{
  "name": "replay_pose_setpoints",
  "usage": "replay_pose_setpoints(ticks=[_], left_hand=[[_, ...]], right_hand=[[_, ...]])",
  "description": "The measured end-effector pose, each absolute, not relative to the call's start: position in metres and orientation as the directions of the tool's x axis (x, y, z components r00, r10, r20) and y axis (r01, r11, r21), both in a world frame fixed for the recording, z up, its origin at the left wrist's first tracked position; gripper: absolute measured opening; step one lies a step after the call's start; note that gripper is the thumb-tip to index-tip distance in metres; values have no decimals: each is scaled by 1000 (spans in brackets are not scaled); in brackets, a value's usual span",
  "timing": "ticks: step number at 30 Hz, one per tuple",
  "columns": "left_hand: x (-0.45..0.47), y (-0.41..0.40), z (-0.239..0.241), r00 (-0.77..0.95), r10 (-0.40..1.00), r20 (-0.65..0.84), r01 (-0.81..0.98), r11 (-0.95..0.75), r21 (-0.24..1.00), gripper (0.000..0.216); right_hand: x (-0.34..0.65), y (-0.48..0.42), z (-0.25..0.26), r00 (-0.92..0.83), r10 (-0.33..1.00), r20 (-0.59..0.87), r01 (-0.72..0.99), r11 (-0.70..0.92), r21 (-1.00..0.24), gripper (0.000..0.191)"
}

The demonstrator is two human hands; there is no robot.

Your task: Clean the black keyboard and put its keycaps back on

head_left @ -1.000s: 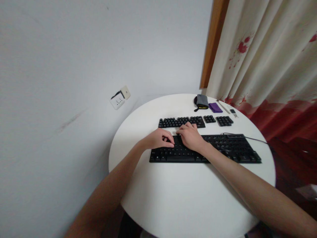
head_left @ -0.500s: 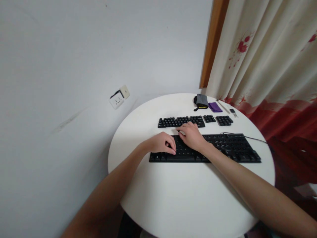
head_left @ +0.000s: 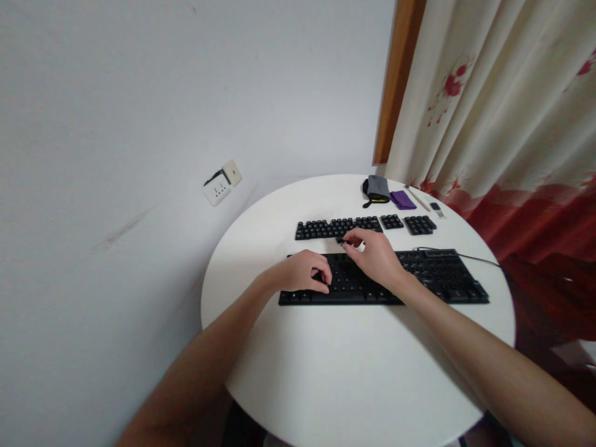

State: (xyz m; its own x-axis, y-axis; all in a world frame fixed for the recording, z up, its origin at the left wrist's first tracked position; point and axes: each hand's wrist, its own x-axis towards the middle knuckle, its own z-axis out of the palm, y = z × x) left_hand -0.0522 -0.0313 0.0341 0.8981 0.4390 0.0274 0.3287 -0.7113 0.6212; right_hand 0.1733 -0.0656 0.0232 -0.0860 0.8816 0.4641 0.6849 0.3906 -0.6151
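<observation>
A black keyboard [head_left: 447, 279] lies across the white round table, with many of its keycaps off on the left part. Over that left part rests my left hand [head_left: 302, 271], thumb and forefinger closed together; whatever they may hold is hidden. My right hand [head_left: 375, 254] is above the keyboard's back edge, its thumb and fingers pinched on a small black keycap [head_left: 342, 241]. Just beyond it, loose black keycaps stand in a long block of rows [head_left: 321, 230]. Two smaller keycap blocks, a middle one [head_left: 392, 221] and a right one [head_left: 419, 225], sit to its right.
A grey pouch [head_left: 377, 188], a purple cloth [head_left: 403, 200], a thin pale stick [head_left: 419, 197] and a small black-and-clear item [head_left: 436, 209] lie at the back right. The keyboard's cable [head_left: 479, 259] runs off the right table edge. A wall with a socket [head_left: 216, 189] borders the left.
My right hand has shifted slightly right and drawn back from the long keycap block, and a black keycap now shows in its fingers. My left hand has hardly moved.
</observation>
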Motion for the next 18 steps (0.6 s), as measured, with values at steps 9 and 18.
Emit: replay_pose_setpoints(ticks=[9,18], left_hand=[[-53,-31,35,904,427,-9,334,-694,638,17],[-51,-32,35,900,435,-19,346,-688,638,15]], right_hand=[[178,-64,20,-111,901,419,651,385,-655,13],[179,-65,20,-121,904,409,638,387,-666,16]])
